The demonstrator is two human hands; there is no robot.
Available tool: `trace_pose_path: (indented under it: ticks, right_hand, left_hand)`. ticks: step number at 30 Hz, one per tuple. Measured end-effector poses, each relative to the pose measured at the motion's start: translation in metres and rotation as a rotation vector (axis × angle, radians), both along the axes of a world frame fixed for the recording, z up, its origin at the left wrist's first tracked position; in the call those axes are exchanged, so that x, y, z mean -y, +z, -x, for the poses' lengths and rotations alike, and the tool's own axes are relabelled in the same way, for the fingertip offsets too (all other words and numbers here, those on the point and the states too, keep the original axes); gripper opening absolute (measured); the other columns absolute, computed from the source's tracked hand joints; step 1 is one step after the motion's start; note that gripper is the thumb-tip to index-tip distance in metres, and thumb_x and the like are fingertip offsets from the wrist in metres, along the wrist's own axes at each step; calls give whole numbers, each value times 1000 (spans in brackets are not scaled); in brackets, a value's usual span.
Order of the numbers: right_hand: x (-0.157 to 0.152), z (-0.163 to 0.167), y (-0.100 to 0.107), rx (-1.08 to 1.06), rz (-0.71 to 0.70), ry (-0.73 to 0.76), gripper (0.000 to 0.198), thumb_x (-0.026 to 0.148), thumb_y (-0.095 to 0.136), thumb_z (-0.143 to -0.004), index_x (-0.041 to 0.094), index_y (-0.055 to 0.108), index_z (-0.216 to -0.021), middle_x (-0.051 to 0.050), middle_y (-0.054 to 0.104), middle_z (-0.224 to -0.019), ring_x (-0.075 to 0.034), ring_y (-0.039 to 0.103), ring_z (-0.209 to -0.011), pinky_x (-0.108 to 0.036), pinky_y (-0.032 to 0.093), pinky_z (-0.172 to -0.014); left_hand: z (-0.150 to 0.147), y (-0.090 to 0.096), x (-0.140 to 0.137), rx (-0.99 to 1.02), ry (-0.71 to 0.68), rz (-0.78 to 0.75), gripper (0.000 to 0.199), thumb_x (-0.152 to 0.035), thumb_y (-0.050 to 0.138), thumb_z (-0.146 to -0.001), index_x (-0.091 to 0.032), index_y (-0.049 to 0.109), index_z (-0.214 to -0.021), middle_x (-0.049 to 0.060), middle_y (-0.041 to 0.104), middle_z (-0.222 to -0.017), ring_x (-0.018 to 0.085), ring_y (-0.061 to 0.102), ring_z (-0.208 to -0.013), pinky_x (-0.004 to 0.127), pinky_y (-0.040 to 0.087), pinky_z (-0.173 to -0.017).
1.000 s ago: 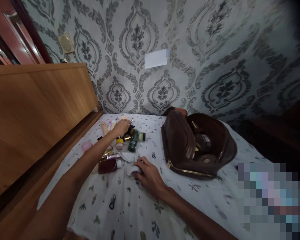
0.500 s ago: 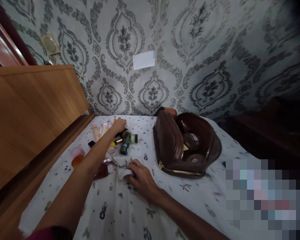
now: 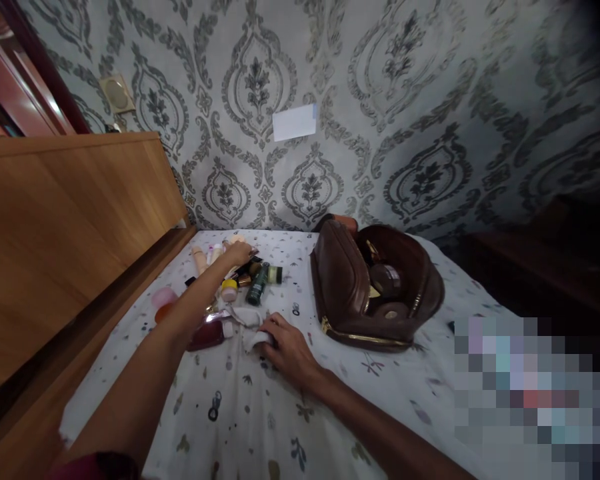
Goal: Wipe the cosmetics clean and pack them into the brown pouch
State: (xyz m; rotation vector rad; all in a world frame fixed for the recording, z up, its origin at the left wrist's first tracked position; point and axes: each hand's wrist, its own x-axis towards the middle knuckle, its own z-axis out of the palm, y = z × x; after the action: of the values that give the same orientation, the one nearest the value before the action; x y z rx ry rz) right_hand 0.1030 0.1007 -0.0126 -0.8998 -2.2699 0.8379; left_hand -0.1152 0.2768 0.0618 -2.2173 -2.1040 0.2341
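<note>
My left hand (image 3: 239, 253) reaches to the far side of a cluster of cosmetics, fingers curled; what they hold is hard to make out. Around it lie a peach tube (image 3: 199, 259), a dark green bottle (image 3: 258, 285), a small green-and-pale jar (image 3: 275, 275) and a yellow-lidded jar (image 3: 229, 291). Closer to me, my right hand (image 3: 287, 347) is closed on a grey-white cloth (image 3: 261, 339), which trails left towards a dark red bottle (image 3: 206, 335) with a white cap. My left forearm partly covers an orange round item (image 3: 164, 313) beside a pink one (image 3: 163, 297).
An open brown leather bag (image 3: 337, 280) stands right of my hands, with a round container (image 3: 386, 280) inside. The patterned sheet (image 3: 250, 413) covers the bed. A wooden board (image 3: 75, 220) borders the left, and the wallpapered wall (image 3: 310, 170) rises behind.
The view has shifted slightly, so most things appear a little further right. My right hand still grips the cloth, and my left hand stays at the far side of the cosmetics.
</note>
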Motion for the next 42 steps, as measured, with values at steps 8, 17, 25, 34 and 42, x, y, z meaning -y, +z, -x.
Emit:
trace_pose_path:
  ticks: [8,17,25,34,42]
  right_hand:
    - [1,-1,3,14,-1,24,25,7,59,-80,18,67,-100,-5,60,-104,-19,60,-95,-29,44,-83]
    - [1,-1,2,23,-32,23,23,7,58,-80,20,66,-98,-4,59,-101,-18,59,-91,-28,43,-81]
    - [2,-2,5,-2,0,26,24,7,57,-80,19,67,-99,-4,59,-101,-18,59,-92,-28,43,-81]
    - [1,0,3,33,-15,16,26,7,58,-80,18,68,-100,-4,59,-99,-18,59,-91,-28,43,-81]
    - [-1,-1,0,-12,-17,24,23,8,60,-80,19,68,-99,-3,60,-99,-18,59,-91,-28,42,-80]
  left_hand:
    - [27,43,12,39,-81,-104,31,-26,40,-96,-15,63,-113,12,69,-112,22,63,-100,30,48,-84]
    - [31,9,32,20,-92,-2,46,-31,56,-86,-25,57,-131,10,61,-129,26,57,-116,34,47,-95]
    - [22,-7,40,-15,-34,-18,47,-20,50,-85,-26,56,-131,15,52,-137,39,45,-127,56,43,-97]
    - [-4,-2,40,36,-367,53,60,-7,56,-72,-25,57,-129,7,65,-124,24,57,-116,31,45,-96]
    - [11,2,34,33,-378,32,62,-15,61,-70,-20,54,-131,10,64,-122,27,60,-110,33,46,-91]
